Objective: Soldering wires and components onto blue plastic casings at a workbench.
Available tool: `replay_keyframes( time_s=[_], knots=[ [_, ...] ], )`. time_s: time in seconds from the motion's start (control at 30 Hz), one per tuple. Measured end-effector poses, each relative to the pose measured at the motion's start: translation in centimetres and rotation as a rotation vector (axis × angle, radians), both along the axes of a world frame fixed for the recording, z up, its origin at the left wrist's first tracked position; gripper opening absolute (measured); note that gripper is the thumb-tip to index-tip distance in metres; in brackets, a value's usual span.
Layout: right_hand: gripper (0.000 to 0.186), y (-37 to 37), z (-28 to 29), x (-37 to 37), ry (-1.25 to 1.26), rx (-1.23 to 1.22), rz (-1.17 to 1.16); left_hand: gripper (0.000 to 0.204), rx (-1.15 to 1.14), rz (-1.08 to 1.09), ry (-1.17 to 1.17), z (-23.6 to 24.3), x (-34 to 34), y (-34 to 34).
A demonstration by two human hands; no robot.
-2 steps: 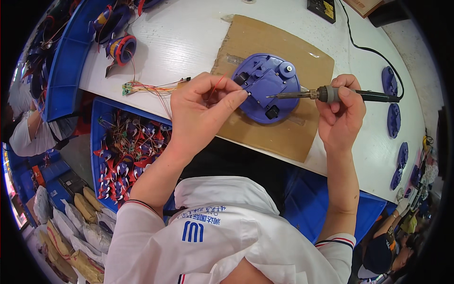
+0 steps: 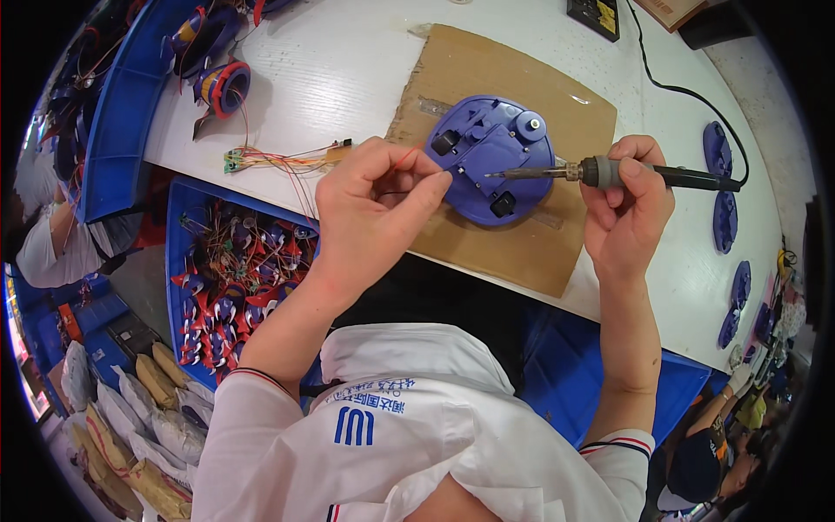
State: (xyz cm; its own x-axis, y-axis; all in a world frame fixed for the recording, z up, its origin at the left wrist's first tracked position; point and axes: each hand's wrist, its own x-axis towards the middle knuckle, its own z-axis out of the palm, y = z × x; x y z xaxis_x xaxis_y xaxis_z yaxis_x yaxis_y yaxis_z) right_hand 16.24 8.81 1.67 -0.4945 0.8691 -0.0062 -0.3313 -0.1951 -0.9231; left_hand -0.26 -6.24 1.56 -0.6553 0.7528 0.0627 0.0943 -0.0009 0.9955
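A purple rounded plastic base (image 2: 487,157) with small black wheels lies on a cardboard sheet (image 2: 574,104). At its left edge my left hand (image 2: 374,196) is closed, thumb and forefinger pinching a thin red wire (image 2: 407,157); the wire's end is hidden at the fingertips. My right hand (image 2: 631,209) grips a soldering iron (image 2: 600,173) by its grey collar. The iron's tip points left, over the base's middle, a short way from my left fingertips. Whether it touches the base I cannot tell. Left of my left hand, a small green circuit board (image 2: 233,161) trails several coloured wires (image 2: 283,163).
Blue-and-red toy parts (image 2: 222,90) stand at the table's left, beside a blue bin (image 2: 130,113). A lower blue crate (image 2: 178,261) holds many wired parts. Several purple pieces (image 2: 724,222) line the right edge. The iron's black cord (image 2: 687,91) runs up past a black tray (image 2: 593,17).
The iron's tip has shifted slightly left, and my left fingertips have drawn back a little to the left. The purple base has turned very slightly.
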Motion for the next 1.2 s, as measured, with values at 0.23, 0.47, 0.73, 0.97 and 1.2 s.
replay_keyframes(
  time_s=[0.23, 0.47, 0.73, 0.97, 1.2],
  knots=[
    [0.011, -1.5, 0.1, -1.5, -0.053, 0.076, -0.055, 0.012, -0.013, 0.05, 0.42, -1.4, -0.2, -1.0],
    [0.01, -2.1, -0.4, -2.0, -0.056, 0.102, -0.095, 0.014, -0.031, 0.081, 0.398, -1.8, 0.3, -1.2],
    [0.01, -2.2, -0.7, -2.1, -0.064, 0.112, -0.098, 0.017, 0.052, 0.086, 0.543, -2.4, 0.0, -0.9],
    [0.01, -2.1, -0.7, -2.0, -0.053, 0.109, -0.091, 0.018, 0.051, 0.094, 0.57, -2.2, 0.1, -0.8],
    [0.011, -2.0, -1.0, -2.1, -0.053, 0.083, -0.088, 0.019, 0.053, 0.098, 0.596, -2.3, 0.2, -0.8]
  ],
)
